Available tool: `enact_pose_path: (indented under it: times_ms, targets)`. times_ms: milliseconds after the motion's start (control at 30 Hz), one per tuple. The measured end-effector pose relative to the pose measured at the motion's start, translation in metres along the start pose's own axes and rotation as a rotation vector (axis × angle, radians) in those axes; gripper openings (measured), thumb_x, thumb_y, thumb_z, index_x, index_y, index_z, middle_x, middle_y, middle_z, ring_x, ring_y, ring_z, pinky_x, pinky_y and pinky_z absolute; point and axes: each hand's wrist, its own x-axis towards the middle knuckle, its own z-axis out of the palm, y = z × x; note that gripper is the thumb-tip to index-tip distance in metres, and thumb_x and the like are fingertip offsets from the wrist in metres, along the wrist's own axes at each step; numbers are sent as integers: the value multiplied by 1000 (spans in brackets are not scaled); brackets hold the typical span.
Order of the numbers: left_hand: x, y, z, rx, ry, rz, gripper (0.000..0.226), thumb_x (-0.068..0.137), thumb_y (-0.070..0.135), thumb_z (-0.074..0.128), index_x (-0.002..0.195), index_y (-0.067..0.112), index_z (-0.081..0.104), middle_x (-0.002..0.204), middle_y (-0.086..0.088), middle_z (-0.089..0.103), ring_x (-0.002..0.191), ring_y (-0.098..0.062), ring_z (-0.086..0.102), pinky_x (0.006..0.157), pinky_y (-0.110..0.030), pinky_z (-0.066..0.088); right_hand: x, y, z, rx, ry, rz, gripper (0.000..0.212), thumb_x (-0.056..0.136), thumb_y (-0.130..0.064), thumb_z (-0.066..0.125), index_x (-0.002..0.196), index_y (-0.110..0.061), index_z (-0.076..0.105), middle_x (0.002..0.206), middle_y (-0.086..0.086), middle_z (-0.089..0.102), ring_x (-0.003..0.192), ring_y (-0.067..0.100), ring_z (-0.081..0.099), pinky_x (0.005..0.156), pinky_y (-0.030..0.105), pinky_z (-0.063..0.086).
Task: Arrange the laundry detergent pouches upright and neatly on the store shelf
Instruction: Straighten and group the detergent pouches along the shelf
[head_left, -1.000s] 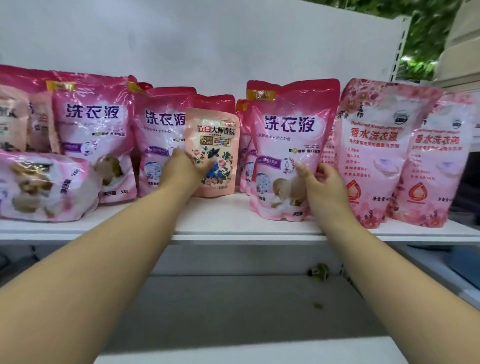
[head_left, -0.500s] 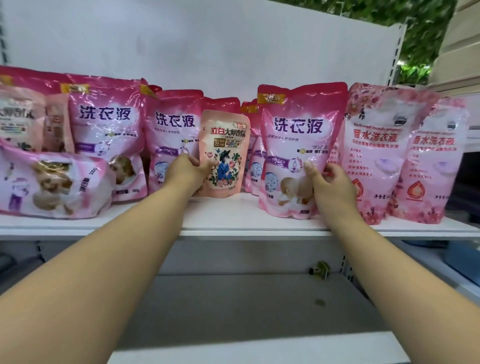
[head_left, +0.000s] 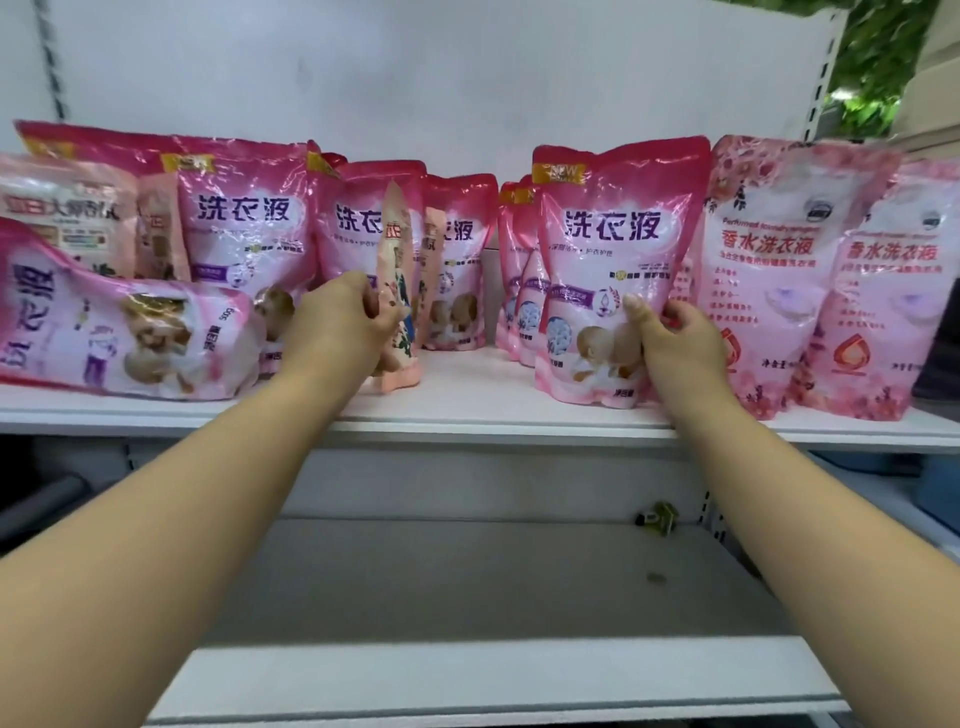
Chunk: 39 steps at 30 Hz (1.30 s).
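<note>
Pink pouches mostly stand; we grip a peach pouch (head_left: 397, 291) with our left hand (head_left: 340, 327), a pink pouch (head_left: 613, 270) with our right hand (head_left: 675, 345); one toppled pouch (head_left: 119, 322) remains.

Two forearms are showing in the head view, both bare from the lower frame edge to the wrists, with no sleeve covering them. The left hand (head_left: 340, 312) and right hand (head_left: 675, 340) are wearing no gloves, rings or wristbands.

White metal shelf (head_left: 467, 410) as reference: small peach pouch (head_left: 397, 291) stands at centre-left front; large glossy pink pouch (head_left: 613, 270) right of it; toppled pink pouch (head_left: 119, 327) lies at left end.
</note>
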Motion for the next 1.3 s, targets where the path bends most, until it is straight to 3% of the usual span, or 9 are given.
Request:
enact_pose_path:
  times_ms: [233, 333, 433, 500, 567, 633, 967, 1233, 1300]
  targets:
    - [-31, 11, 6, -218, -33, -8, 35, 84, 31, 65, 71, 17, 36, 73, -8, 63, 65, -19, 68, 73, -45, 56, 6, -10, -13, -78, -130, 86, 22, 89, -43, 53, 93, -21, 57, 91, -1, 62, 95, 27, 61, 86, 46, 51]
    - [-29, 25, 24, -277, -217, 36, 32, 85, 39, 59, 69, 16, 45, 71, -5, 66, 83, -27, 67, 86, -45, 51, 2, -10, -17, -73, -85, 61, 22, 89, -41, 54, 94, -21, 58, 97, 1, 64, 95, 28, 61, 85, 46, 52]
    - [-9, 37, 40, -172, -368, 34, 41, 90, 45, 50, 62, 16, 43, 67, -12, 54, 65, -25, 53, 68, -30, 44, -6, -6, -20, -63, -31, 1, 23, 90, -42, 52, 97, -21, 59, 92, -5, 63, 90, 21, 60, 80, 38, 51]
    - [6, 40, 52, -75, -476, -24, 39, 90, 48, 47, 77, 12, 55, 75, -11, 56, 64, -19, 49, 64, -31, 39, -11, -3, -20, -70, -16, -44, 26, 90, -43, 50, 95, -20, 60, 84, -10, 60, 80, 14, 59, 71, 30, 50]
    - [22, 40, 66, 76, -584, -72, 55, 89, 53, 45, 117, 7, 56, 115, -19, 60, 99, -27, 59, 85, -39, 45, -14, 0, -18, -81, 18, -69, 25, 91, -43, 48, 92, -21, 60, 80, -14, 58, 75, 2, 54, 63, 20, 42]
    - [37, 39, 80, 152, -590, -50, 63, 88, 54, 47, 128, 6, 51, 129, -18, 55, 115, -31, 54, 92, -37, 43, -15, 2, -16, -81, 54, -64, 23, 90, -44, 49, 90, -24, 59, 80, -16, 58, 75, -1, 52, 63, 18, 40]
    - [78, 39, 134, -337, -581, -100, 62, 82, 36, 66, 132, 8, 44, 130, -10, 54, 119, -28, 50, 103, -39, 38, -14, 8, -13, -48, 99, -12, 35, 85, -48, 52, 69, -18, 62, 74, 2, 65, 66, 13, 52, 61, 24, 41]
    - [82, 24, 130, -495, -589, -126, 29, 75, 27, 75, 98, 16, 62, 107, -5, 66, 93, -21, 60, 93, -38, 48, -15, 8, -13, -51, 126, -19, 41, 85, -50, 52, 72, -12, 62, 69, -1, 61, 63, 11, 49, 51, 12, 38]
    - [78, 23, 126, -526, -605, -145, 32, 70, 30, 77, 95, 18, 63, 108, -6, 68, 96, -23, 62, 95, -40, 48, -15, 10, -13, -59, 131, -27, 47, 84, -51, 51, 77, -7, 64, 70, -1, 61, 64, 11, 49, 55, 17, 39]
